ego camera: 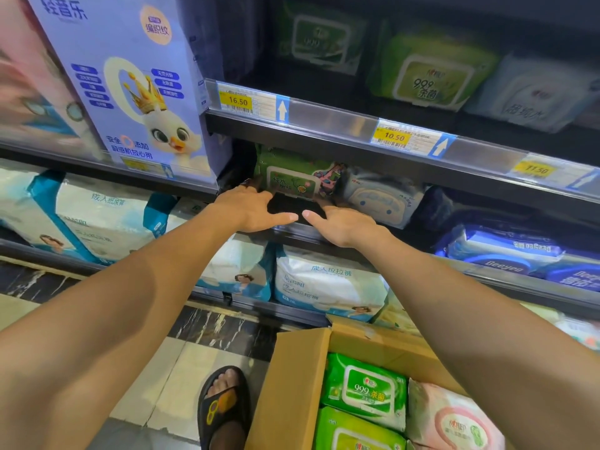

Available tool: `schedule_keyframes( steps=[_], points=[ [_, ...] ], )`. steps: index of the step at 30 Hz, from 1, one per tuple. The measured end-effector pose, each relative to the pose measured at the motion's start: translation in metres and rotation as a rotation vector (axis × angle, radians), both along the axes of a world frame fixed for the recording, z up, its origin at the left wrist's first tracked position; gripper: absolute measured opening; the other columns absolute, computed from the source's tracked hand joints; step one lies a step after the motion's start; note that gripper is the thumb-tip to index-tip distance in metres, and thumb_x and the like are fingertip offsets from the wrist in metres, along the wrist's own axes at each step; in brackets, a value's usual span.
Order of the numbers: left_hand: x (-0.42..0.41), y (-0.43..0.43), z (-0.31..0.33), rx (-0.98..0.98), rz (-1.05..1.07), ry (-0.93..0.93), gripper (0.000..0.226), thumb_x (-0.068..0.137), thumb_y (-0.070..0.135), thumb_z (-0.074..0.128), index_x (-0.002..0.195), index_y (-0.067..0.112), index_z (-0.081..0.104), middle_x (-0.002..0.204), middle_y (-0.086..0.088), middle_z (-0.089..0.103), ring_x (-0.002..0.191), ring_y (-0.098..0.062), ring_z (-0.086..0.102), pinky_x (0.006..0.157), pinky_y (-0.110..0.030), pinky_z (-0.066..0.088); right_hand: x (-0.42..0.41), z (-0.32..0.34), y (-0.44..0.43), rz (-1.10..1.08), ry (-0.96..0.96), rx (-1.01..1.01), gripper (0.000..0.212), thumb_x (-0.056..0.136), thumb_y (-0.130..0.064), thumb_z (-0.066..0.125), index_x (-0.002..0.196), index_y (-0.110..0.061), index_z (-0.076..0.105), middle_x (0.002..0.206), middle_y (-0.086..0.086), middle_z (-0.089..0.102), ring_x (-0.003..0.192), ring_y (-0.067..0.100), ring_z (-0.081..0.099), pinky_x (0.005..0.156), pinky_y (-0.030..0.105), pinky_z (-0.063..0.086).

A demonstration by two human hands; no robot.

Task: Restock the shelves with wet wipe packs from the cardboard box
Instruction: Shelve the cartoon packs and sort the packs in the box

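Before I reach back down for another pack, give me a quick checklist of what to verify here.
1. The green pack sits on the shelf, lid facing out: ok.
2. The left hand is free; its straight fingers only touch the pack's left edge: ok.
3. The right hand is free: cannot tell, its fingertips are lost in shadow beside the pack.
4. The cardboard box has stock; a green 999 pack and a pink pack show: ok.
5. Room behind the green pack: cannot tell, too dark.
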State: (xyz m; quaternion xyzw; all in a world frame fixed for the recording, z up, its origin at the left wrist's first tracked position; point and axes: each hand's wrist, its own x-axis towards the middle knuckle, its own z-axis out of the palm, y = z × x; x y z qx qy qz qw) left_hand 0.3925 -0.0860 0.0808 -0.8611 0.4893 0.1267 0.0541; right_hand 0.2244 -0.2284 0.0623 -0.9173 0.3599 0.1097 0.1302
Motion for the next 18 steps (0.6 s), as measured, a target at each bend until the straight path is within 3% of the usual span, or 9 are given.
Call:
schedule_keyframes(
  steps=[4,7,11,18],
  points=[
    [-0.007,0.008,0.0,-0.076,-0.046,-0.059,0.088,0.094,0.081,0.024,0.162,0.024,0.025,0.165,-0.014,0.03,0.152,-0.035,0.024,0.121,-0.051,0.027,-0.019,0.004,0.008,0.019,-0.095,-0.075,0.072,0.1,-0.069,0.03,0.157,-0.025,0.035,0.154,0.015,0.048,0.138,0.038,0.046,0.109,0.052,0.043],
    [-0.022,0.019,0.002,-0.118,-0.105,-0.109,0.077,0.1,0.072,0.028,0.161,0.026,0.025,0.164,-0.012,0.03,0.151,-0.034,0.025,0.121,-0.051,0.028,-0.041,0.012,0.024,0.045,-0.14,-0.113,0.065,0.101,-0.061,0.041,0.154,-0.023,0.041,0.152,0.014,0.046,0.139,0.037,0.042,0.11,0.052,0.04],
    [-0.062,0.037,0.013,-0.117,-0.182,-0.13,0.072,0.103,0.066,0.031,0.163,0.029,0.02,0.17,-0.007,0.019,0.157,-0.029,0.013,0.124,-0.051,0.023,-0.08,0.02,0.05,0.104,-0.192,-0.167,0.061,0.099,-0.056,0.049,0.151,-0.023,0.046,0.157,0.009,0.041,0.143,0.032,0.036,0.113,0.05,0.036],
    [-0.166,0.07,0.022,-0.191,-0.334,-0.108,0.075,0.104,0.058,0.038,0.164,0.019,0.014,0.17,-0.007,0.02,0.158,-0.029,0.014,0.125,-0.049,0.022,-0.169,0.026,0.095,0.067,-0.248,-0.126,0.064,0.097,-0.052,0.055,0.152,-0.022,0.044,0.16,0.005,0.037,0.145,0.029,0.034,0.113,0.048,0.036]
  ],
)
